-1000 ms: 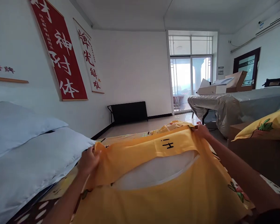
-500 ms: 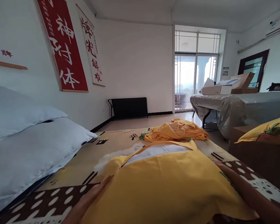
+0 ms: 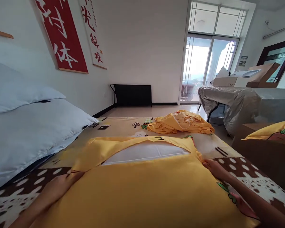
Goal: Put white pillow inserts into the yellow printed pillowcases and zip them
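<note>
A pillow in a yellow pillowcase (image 3: 142, 190) lies flat on the patterned bed sheet (image 3: 247, 177) in front of me. The case's far end gapes and the white pillow (image 3: 144, 152) shows through the slit. My left hand (image 3: 61, 185) rests against the case's left edge, its fingers partly tucked under the cloth. My right hand (image 3: 215, 167) touches the right edge near the opening; whether it grips the fabric is not clear. A second, crumpled yellow pillowcase (image 3: 180, 123) lies further off on the bed.
Two bare white pillows (image 3: 33, 126) are stacked at the left by the wall. A yellow-cased pillow (image 3: 275, 133) sits on a cardboard box (image 3: 254, 145) at the right. Behind it stands a covered table (image 3: 247, 101) with boxes. A black rack (image 3: 133, 95) stands by the far wall.
The lifted pillowcase end has been let down and the pillow now lies flat. Both hands moved from the far corners back to the sides. The view has tilted down.
</note>
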`<state>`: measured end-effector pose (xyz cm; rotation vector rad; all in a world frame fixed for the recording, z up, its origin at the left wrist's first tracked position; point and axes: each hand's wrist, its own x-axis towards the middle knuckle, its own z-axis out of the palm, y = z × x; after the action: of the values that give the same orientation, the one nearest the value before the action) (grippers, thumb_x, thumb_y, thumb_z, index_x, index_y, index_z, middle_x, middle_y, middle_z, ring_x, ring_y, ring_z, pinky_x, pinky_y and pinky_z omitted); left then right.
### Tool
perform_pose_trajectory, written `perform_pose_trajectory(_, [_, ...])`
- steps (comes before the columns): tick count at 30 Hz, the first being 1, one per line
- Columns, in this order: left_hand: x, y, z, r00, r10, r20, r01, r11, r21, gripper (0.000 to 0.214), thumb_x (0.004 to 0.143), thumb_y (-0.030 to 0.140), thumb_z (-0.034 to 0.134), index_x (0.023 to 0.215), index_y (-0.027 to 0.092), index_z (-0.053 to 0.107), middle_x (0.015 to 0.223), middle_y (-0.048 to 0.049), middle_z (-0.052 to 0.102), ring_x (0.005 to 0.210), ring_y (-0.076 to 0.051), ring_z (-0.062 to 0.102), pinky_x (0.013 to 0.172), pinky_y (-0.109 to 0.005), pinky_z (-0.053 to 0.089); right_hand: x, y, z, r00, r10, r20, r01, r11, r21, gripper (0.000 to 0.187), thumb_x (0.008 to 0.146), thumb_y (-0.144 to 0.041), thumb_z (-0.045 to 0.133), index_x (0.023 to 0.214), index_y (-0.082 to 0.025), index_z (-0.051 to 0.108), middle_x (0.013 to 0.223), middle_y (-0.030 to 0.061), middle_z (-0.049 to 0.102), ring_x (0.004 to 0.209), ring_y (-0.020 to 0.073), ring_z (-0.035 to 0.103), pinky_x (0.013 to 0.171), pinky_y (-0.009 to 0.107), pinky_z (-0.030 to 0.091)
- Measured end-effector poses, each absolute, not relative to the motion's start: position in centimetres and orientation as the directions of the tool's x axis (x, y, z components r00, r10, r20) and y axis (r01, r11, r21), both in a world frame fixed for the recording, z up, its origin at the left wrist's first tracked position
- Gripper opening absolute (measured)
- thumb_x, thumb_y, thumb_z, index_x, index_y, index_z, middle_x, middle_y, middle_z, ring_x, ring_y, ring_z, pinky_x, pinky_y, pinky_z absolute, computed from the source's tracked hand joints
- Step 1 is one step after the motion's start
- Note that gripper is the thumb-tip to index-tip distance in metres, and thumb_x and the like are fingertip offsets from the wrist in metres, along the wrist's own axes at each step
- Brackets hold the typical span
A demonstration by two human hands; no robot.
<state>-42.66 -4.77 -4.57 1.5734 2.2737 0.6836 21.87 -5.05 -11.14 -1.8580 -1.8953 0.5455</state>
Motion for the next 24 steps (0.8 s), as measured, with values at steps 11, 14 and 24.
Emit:
perform_pose_trajectory(11, [-22.4, -6.0, 4.1, 0.583, 0.776, 0.24, 0.782, -0.616, 0.094, 0.032, 0.089, 0.031, 0.03, 0.1, 0.021, 0.059, 0.108, -0.0056, 0.063, 0.1, -0.022, 0.059, 0.089, -0.032, 0.045, 12.8, -0.7, 3.6, -0.241, 0.929, 0.28, 0.931, 0.303, -0.205, 0.038, 0.087, -0.036, 0.048, 0.121, -0.018, 0.053, 0.122, 0.0135, 0.057, 0.112, 0.0276, 0.052, 0.092, 0.038, 0.038])
perform_pose_trajectory(14, [-13.4, -5.3, 5.8, 0.817, 0.575, 0.041, 0.572, -0.799, -0.188, 0.029, 0.085, 0.015, 0.034, 0.09, 0.014, 0.062, 0.092, -0.0108, 0.066, 0.085, -0.024, 0.062, 0.075, -0.034, 0.049, 6.7, 0.3, 6.0, -0.441, 0.819, 0.366, 0.807, 0.541, -0.236, 0.043, 0.088, -0.038, 0.05, 0.126, -0.019, 0.049, 0.127, 0.0112, 0.054, 0.116, 0.0258, 0.049, 0.098, 0.039, 0.035])
perform_pose_trajectory(24, [-9.2, -1.2, -2.3, 0.836, 0.549, -0.008, 0.548, -0.835, 0.041, 0.039, 0.091, 0.029, 0.03, 0.088, 0.015, 0.066, 0.086, -0.013, 0.07, 0.076, -0.028, 0.066, 0.07, -0.04, 0.05, 6.0, 2.5, -3.6, -0.544, 0.801, 0.251, 0.7, 0.598, -0.391, 0.059, 0.079, -0.037, 0.061, 0.133, -0.02, 0.044, 0.134, 0.0095, 0.049, 0.123, 0.0234, 0.041, 0.103, 0.036, 0.027])
